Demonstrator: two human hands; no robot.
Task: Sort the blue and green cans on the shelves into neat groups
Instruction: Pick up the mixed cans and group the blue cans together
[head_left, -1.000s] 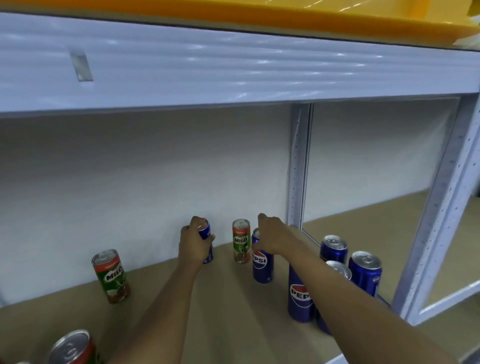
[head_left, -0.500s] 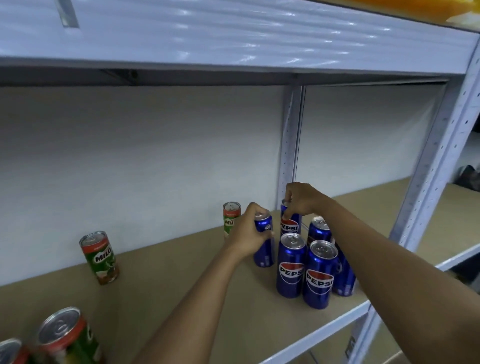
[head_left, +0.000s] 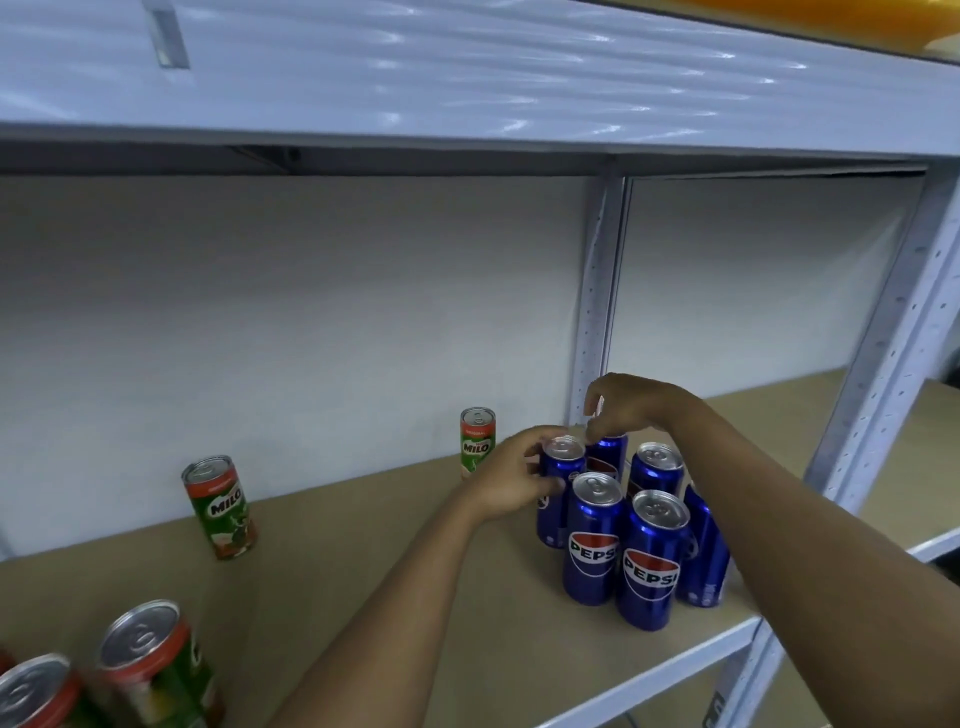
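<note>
A brown shelf (head_left: 363, 545) holds clustered blue cans (head_left: 652, 558). The left hand (head_left: 514, 478) grips one; the right hand (head_left: 631, 408) pinches another's top.

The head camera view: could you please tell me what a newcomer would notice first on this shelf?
A tight cluster of blue cans stands at the shelf's front right. Both hands meet there: the left hand grips a blue can at the cluster's left side, and the right hand touches the top of a rear can. Green cans stand scattered to the left, one near the back wall.
</note>
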